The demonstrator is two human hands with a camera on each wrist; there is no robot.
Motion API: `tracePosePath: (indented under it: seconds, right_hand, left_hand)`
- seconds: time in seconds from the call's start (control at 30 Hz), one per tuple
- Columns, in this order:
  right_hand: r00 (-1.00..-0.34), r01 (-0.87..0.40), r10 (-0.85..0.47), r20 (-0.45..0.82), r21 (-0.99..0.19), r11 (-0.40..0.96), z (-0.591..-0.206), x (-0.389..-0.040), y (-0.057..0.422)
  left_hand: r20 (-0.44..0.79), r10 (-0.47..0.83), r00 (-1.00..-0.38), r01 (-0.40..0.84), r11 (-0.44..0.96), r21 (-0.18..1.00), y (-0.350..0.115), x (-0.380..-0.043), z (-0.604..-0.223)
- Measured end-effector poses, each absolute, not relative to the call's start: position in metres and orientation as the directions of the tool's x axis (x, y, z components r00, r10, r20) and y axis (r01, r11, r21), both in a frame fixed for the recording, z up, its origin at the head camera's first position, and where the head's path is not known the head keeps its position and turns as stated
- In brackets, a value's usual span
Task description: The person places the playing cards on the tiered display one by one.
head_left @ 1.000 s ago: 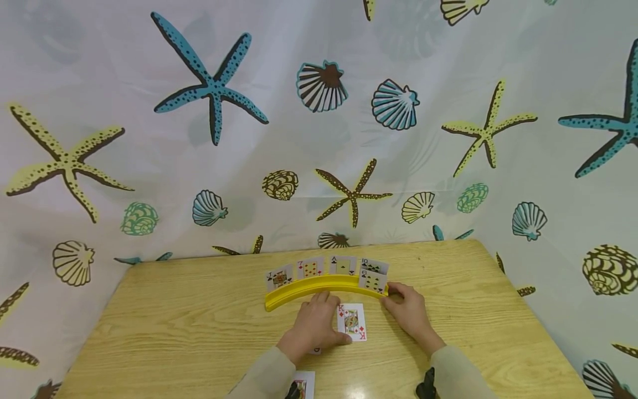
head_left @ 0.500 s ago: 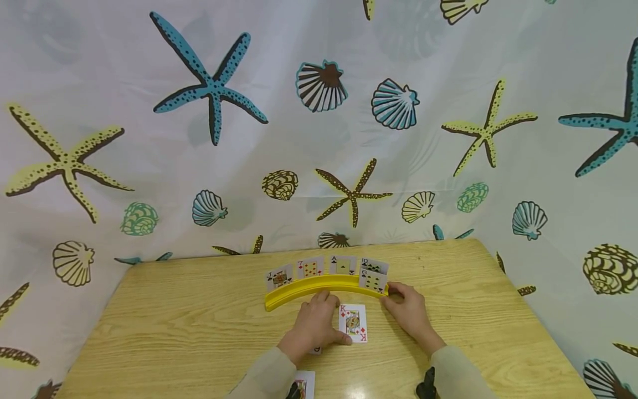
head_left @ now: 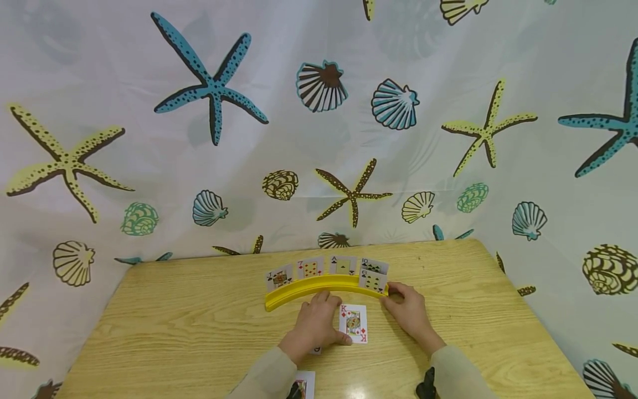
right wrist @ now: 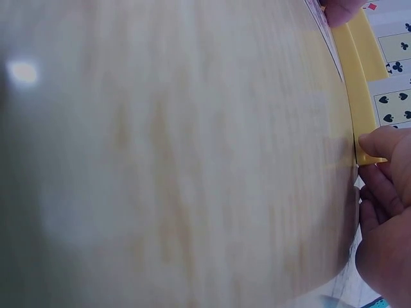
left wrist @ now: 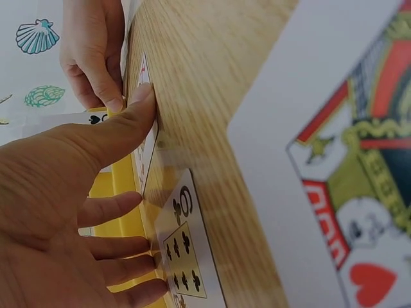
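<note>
In the head view my left hand (head_left: 315, 324) spans the left edge of a king of diamonds (head_left: 354, 324) lying on the table. Its thumb meets the card's lower corner, its index finger the upper one; its other fingers are spread fairly straight. A six of clubs (left wrist: 183, 244) shows beneath that hand in the left wrist view. My right hand (head_left: 407, 310) pinches the right end of a curved yellow card holder (head_left: 294, 290) between thumb and fingers. Upright in the holder stand a jack (head_left: 279, 278), a seven of diamonds (head_left: 310, 268), an ace (head_left: 343, 266) and two overlapping cards (head_left: 372, 280).
A heart face card (head_left: 306, 382) lies near the front of the wooden table (head_left: 189, 332), partly covered by the left sleeve. Behind the table hangs a white curtain (head_left: 279, 149) printed with starfish and shells.
The king of diamonds has slid slightly to the right and toward me beside the left hand. Both hands and the card holder look almost still.
</note>
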State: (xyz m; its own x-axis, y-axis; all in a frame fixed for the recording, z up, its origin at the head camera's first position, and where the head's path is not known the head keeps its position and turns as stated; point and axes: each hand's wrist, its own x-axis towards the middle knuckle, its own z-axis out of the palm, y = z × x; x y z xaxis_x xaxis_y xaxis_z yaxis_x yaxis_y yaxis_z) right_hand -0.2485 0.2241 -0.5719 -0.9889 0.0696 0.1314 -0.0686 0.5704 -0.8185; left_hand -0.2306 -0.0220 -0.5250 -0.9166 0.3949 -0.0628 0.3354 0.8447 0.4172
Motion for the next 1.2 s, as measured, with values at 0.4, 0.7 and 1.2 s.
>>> tracePosePath:
  seconds: [0.4, 0.7, 1.2]
  right_hand:
    - [-0.989, -0.068, 0.07, 0.131, -0.822, 0.565, -0.5743, -0.2485, 0.2248]
    - [-0.989, -0.074, 0.061, 0.131, -0.822, 0.565, -0.5725, -0.2492, 0.2246]
    - [-0.989, -0.077, 0.061, 0.135, -0.821, 0.566, -0.5719, -0.2493, 0.2242]
  left_hand:
    - [-0.051, 0.395, -0.917, 0.339, 0.842, 0.42, -0.0202, -0.229, -0.5235]
    - [-0.011, 0.356, -0.934, 0.291, 0.778, 0.556, -0.0198, -0.2289, -0.5269]
    - [0.183, 0.364, -0.913, 0.359, 0.508, 0.783, -0.0227, -0.2358, -0.5274]
